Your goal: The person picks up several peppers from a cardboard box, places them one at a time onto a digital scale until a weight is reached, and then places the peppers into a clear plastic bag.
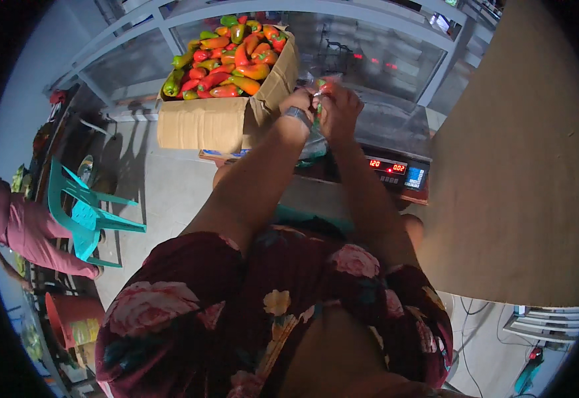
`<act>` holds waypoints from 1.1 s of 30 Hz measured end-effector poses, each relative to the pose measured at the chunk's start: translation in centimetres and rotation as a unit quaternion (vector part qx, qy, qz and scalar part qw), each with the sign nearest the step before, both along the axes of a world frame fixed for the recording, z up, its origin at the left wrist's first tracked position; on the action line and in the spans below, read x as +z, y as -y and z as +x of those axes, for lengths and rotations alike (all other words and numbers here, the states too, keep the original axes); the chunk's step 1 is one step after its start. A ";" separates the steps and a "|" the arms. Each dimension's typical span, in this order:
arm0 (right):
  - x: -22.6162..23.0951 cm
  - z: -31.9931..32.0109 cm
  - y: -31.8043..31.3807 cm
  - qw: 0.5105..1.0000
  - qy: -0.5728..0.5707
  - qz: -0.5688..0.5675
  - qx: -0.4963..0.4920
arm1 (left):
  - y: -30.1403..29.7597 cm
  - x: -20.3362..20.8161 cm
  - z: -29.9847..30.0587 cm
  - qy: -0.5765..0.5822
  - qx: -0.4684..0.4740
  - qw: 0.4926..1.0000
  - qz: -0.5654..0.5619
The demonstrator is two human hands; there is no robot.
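Note:
Both my hands meet over the far side of the scale, just right of the pepper box. My left hand (297,103), with a watch on its wrist, is closed on a clear plastic bag (318,99) with something red and green in it, likely peppers. My right hand (341,109) pinches the same bag from the other side. My fingers hide most of the bag. Below and right of the hands is a digital scale (389,166) with a lit red display and blue keys. A cardboard box (203,125) heaped with red, orange and green peppers (226,63) stands left of my hands.
A large cardboard sheet (515,166) rises close on the right. Behind the scale stands a glass-panelled counter with a pale frame (309,10). To the left are a green plastic chair (90,212), a person in pink (34,229) and a red bucket (70,318).

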State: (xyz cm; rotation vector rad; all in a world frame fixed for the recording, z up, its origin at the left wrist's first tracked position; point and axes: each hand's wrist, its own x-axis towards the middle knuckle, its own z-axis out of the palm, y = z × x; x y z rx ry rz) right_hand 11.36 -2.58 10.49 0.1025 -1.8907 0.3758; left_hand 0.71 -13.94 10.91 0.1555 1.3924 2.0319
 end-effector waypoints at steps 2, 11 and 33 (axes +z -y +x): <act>2.1 0.0 -1.3 0.989 0.034 0.140 0.015 | 0.7 1.0 0.3 -0.103 -0.048 0.986 -0.118; -0.2 -1.5 -3.9 0.949 0.164 0.028 0.269 | 2.3 -1.6 5.8 -0.520 0.133 0.820 -0.199; -18.6 -1.6 1.9 0.902 0.404 -0.088 0.123 | 4.4 -19.7 6.0 -0.289 0.206 0.889 -0.290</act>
